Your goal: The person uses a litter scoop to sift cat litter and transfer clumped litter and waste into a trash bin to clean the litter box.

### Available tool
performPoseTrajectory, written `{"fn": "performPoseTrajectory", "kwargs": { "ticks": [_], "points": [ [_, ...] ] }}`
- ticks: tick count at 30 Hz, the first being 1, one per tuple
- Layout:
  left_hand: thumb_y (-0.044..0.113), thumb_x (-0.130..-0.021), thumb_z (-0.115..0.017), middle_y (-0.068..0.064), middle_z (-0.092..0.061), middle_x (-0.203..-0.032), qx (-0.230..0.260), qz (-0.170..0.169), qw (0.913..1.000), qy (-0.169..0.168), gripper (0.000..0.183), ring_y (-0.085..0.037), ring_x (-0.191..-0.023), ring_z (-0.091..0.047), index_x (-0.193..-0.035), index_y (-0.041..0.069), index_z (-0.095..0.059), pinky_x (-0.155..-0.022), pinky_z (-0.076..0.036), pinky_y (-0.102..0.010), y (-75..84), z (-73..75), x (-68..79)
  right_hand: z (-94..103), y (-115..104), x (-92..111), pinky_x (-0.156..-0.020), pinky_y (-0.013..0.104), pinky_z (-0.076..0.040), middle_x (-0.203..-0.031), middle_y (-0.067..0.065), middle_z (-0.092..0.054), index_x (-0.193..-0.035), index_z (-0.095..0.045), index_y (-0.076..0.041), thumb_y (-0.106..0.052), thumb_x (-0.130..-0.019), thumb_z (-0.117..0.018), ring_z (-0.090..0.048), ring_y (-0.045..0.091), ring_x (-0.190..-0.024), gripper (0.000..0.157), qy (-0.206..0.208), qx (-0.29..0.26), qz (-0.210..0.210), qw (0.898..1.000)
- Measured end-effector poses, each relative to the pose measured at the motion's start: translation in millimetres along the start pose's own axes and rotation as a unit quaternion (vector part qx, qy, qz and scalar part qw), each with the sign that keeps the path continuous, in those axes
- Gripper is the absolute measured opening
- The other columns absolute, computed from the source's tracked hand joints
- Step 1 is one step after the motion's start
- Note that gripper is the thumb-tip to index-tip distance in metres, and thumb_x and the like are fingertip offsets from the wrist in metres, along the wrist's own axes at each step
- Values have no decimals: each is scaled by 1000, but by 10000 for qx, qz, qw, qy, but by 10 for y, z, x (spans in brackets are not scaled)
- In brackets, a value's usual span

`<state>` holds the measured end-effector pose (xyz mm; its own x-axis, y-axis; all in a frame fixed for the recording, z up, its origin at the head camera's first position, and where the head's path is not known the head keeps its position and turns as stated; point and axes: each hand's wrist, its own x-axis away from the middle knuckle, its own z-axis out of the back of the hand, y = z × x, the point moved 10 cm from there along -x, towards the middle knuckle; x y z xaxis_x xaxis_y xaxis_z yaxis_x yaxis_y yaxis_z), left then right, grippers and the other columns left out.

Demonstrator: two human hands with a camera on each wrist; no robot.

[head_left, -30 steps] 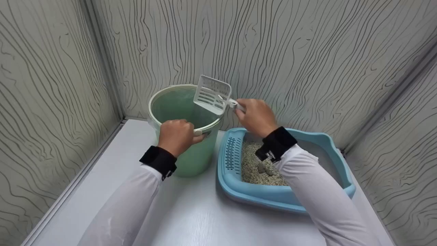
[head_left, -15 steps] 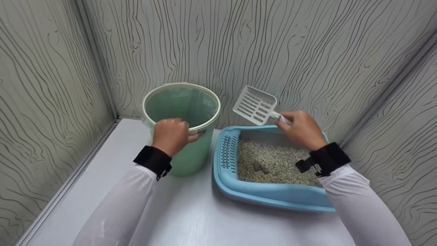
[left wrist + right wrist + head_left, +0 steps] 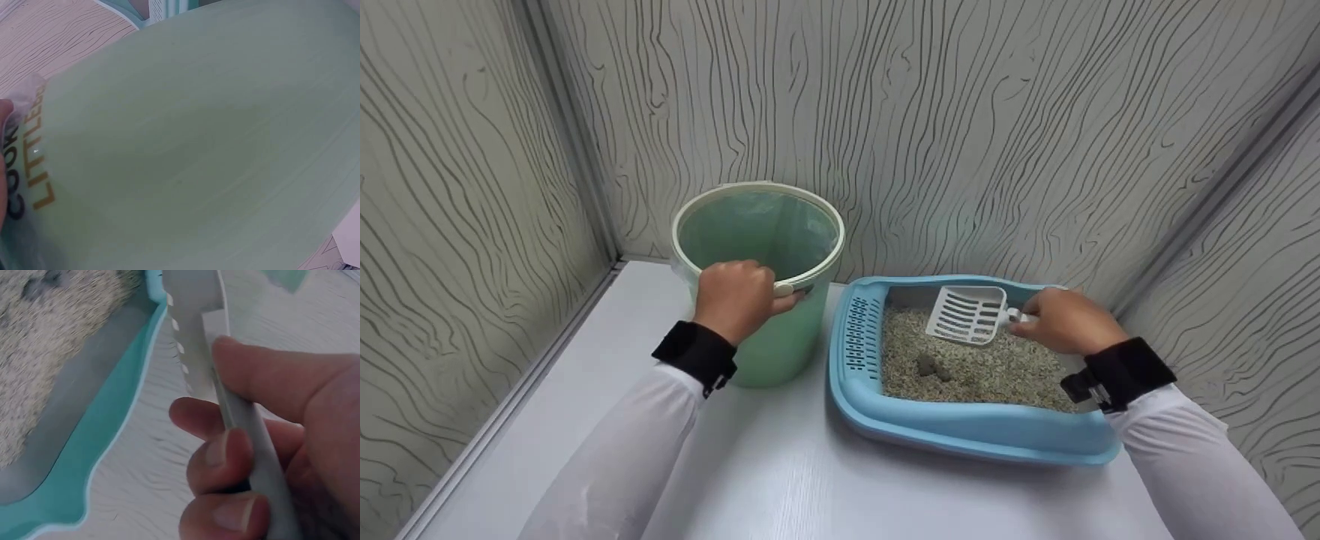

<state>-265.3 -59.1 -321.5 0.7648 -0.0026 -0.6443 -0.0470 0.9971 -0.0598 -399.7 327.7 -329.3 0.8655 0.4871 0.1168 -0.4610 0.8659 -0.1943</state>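
Observation:
A white slotted litter scoop (image 3: 966,315) hangs over the blue litter box (image 3: 960,431), its slots showing no load. My right hand (image 3: 1069,321) grips its handle, thumb along one side and fingers curled round the other in the right wrist view. Beneath the scoop lies grainy litter (image 3: 997,367) with a few dark clumps (image 3: 932,367) near the left. My left hand (image 3: 737,298) holds the front rim of the green trash bin (image 3: 780,345), which has a clear liner (image 3: 802,225) over its edge. Printed lettering (image 3: 36,152) marks the bin's side in the left wrist view.
Bin and litter box stand side by side on a white tabletop (image 3: 765,465). Behind them rises a wood-grain patterned wall (image 3: 885,135), with further panels to left and right. A perforated ledge (image 3: 862,334) forms the box's left side.
My right hand has carried the scoop from over the bin's rim rightward, then down over the litter box. My left hand keeps its hold on the bin rim.

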Motion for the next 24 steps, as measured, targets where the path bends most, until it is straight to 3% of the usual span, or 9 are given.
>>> {"fn": "performPoseTrajectory", "kwargs": {
  "ticks": [2,6,8,11,17,24],
  "points": [
    [72,-83,-73,1,-37,-51,-9,18,10000,-14,73,-22,-44,-46,-50,16,-40,-42,-37,-41,-6,-2,-3,-51,66,-29,-60,33,-45,-89,9,-73,-93,-76,-6,-43,-96,-72,-56,14,-67,38,-96,230,-7,9997],
    [73,-83,-72,2,-36,-52,21,34,10000,-62,73,-22,-45,-46,-50,16,-40,-43,-36,-41,-9,-11,-7,-149,190,-75,-55,29,-37,-72,1,-66,-66,-65,-13,-36,-94,-75,-46,11,-58,37,-206,598,-33,9980],
    [73,-83,-72,2,-37,-51,35,26,10000,-79,73,-22,-45,-46,-50,16,-41,-43,-36,-41,-7,-13,-4,-205,240,-78,-52,28,-28,-57,-6,-45,-56,-49,-19,-31,-92,-76,-33,9,-53,46,-256,732,-72,9970],
    [73,-83,-72,1,-41,-51,35,17,10000,-87,72,-22,-45,-48,-50,16,-44,-43,-38,-41,-6,-16,0,-296,276,-77,-52,30,-25,-56,-10,-25,-55,-35,-24,-26,-89,-77,-23,9,-53,55,-364,938,-143,9948],
    [73,-83,-72,0,-43,-51,-7,68,9999,-92,72,-23,-45,-48,-50,15,-45,-43,-38,-42,-24,-17,-8,-441,263,-129,-57,37,-40,-58,-6,-43,-59,-46,-19,-23,-85,-81,-44,15,-57,43,-554,1351,-177,9891],
    [75,-83,-71,0,-45,-51,33,53,9999,-112,72,-23,-45,-49,-49,15,-47,-43,-38,-42,-14,-18,-6,-697,250,-262,-56,29,-31,-58,-9,-30,-56,-36,-22,-23,-86,-77,-31,11,-55,51,-950,1207,-27,9881]
  ]
}}
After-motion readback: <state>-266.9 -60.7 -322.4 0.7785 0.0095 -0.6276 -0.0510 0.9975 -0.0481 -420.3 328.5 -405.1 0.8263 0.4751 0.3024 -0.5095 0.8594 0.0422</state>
